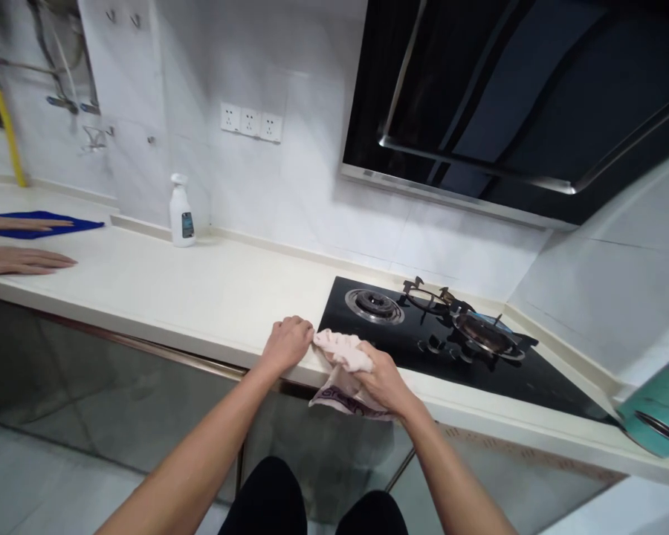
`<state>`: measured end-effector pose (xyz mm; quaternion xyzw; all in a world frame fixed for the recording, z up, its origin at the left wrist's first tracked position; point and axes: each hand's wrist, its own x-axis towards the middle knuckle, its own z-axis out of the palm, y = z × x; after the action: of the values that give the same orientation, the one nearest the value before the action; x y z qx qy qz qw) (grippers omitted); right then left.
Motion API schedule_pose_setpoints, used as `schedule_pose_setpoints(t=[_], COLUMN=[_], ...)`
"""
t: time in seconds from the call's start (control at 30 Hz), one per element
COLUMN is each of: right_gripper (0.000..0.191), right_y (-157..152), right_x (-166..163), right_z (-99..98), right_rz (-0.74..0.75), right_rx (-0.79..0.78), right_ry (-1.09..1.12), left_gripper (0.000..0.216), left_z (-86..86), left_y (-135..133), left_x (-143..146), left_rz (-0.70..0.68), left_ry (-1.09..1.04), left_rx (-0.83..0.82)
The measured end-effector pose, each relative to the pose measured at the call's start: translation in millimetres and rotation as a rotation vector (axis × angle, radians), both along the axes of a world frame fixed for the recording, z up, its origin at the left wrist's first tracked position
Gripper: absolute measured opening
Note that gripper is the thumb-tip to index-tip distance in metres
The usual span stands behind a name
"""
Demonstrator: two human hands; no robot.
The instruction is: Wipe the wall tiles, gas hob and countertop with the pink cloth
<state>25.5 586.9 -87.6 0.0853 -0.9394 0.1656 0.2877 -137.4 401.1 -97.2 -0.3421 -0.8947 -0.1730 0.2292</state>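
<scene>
Along a white worktop (239, 286), at the near left corner of a black gas hob (412, 328), grips a pale pink cloth (344, 351) with closed fingers of right hand (383, 380); curls left hand (290, 344) beside, with hold unclear. Seems unfinished, with left burner (375, 305) grateless; cannot tell done from remaining.

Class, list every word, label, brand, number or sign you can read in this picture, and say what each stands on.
"Gre…": dark letters on the pale pink cloth in the right hand; the rest is lost in folds and blur.
Label on the white spray bottle: too small and blurred to read.
No other text can be made out.
</scene>
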Motion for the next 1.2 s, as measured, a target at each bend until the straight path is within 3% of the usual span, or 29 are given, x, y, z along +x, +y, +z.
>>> schedule_pose_setpoints(t=[0.1,0.2,0.3,0.37,0.43,0.53,0.63,0.73,0.87,0.97,1.07,1.2], right_gripper=[0.039,0.062,0.066,0.062,0.062,0.058,0.047,0.048,0.056,0.057,0.068,0.082], right_y=[19,40,66,85,103,126,141,149,152,155,162,168], right_x=[10,5,-14,-27,-32,-22,3,25,29,24,27,33], right_z=[32.6,74.5,103.0,106.0,95.1,59.4,14.4,-22.9,-46.6,-49.9,-50.4,-51.0], right_rz=[-0.017,-0.129,-0.242,-0.326,-0.425,-0.489,-0.372,-0.296,-0.275,-0.229,-0.292,-0.371], right_rx=[-0.206,-0.356,-0.394,-0.369,-0.344,-0.302,-0.215,-0.166,-0.176,-0.214,-0.321,-0.445], right_ry=[0.071,0.138,0.176,0.193,0.214,0.217,0.120,0.061,0.078,0.094,0.148,0.166], left_gripper=[0.036,0.035,0.034,0.033,0.033,0.034,0.035,0.035,0.037,0.039,0.044,0.058], left_z=[-1.8,-4.0,-6.2,-7.6,-8.6,-9.8,-11.1,-9.9,8.2,35.0,55.4,49.2], left_y=[0,1,0,-1,-1,-1,-2,-4,6,40,95,166], left_x=[-1,-1,-2,-3,-4,-6,-7,-7,3,23,51,84], left_rz=[0.002,-0.007,-0.010,-0.010,-0.011,-0.019,-0.031,-0.024,-0.012,-0.159,-0.322,-0.381], left_ry=[-0.004,-0.015,-0.029,-0.032,-0.030,-0.025,-0.021,-0.037,-0.059,-0.003,-0.052,-0.148], left_rx=[0.036,0.062,0.078,0.085,0.090,0.092,0.086,0.069,0.068,0.120,0.076,-0.120])
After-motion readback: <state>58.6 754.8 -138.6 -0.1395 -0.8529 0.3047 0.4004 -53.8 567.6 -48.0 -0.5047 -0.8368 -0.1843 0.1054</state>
